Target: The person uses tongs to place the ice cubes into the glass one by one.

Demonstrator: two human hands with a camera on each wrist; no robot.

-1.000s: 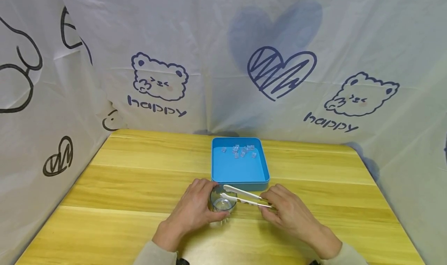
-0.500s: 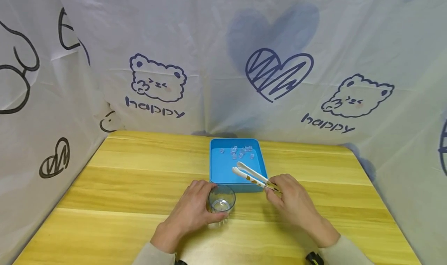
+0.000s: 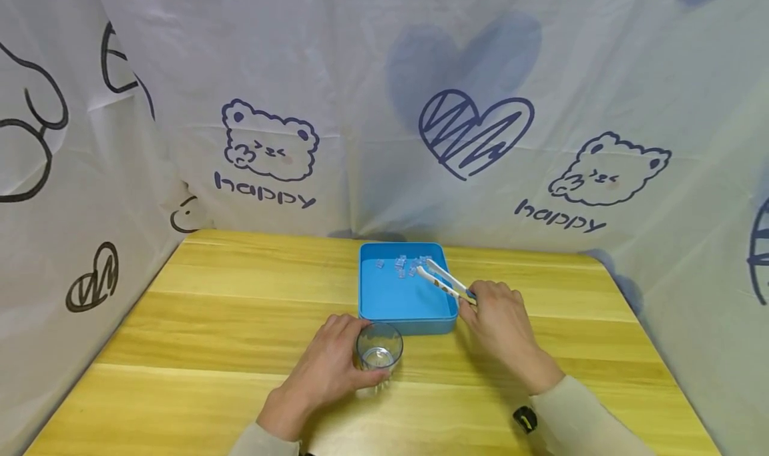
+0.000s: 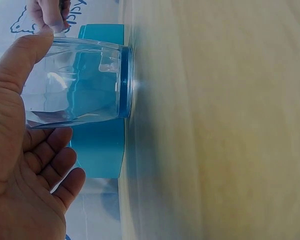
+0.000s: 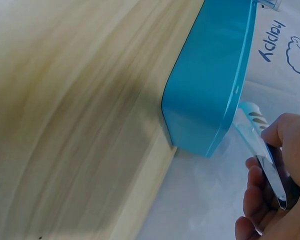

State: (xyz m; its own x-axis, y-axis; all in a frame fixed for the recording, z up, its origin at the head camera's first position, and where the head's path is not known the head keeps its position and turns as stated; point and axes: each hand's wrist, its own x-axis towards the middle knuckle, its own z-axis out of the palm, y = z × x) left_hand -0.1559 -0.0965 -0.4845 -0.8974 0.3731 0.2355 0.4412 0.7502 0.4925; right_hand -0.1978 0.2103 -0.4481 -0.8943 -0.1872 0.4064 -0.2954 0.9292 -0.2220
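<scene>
My left hand (image 3: 324, 369) grips a clear drinking glass (image 3: 380, 350) standing upright on the table, thumb on one side and fingers on the other. A small clear block shape (image 4: 109, 60) shows near its base in the left wrist view. My right hand (image 3: 500, 317) holds a pair of tongs (image 3: 441, 285) with white, patterned arms. Their tips are spread apart over the right part of the blue tray (image 3: 390, 302), right at several small clear cubes (image 3: 400, 263). In the right wrist view the tray wall (image 5: 210, 75) hides the tong tips.
The wooden table (image 3: 228, 322) carries the tray just beyond the glass. White cloth (image 3: 360, 109) printed with bears and hearts hangs behind the table and along its sides. A black band (image 3: 525, 418) is at the right wrist.
My right hand has carried the tongs from over the glass, forward and right, to the cubes in the tray. The left hand stays on the glass.
</scene>
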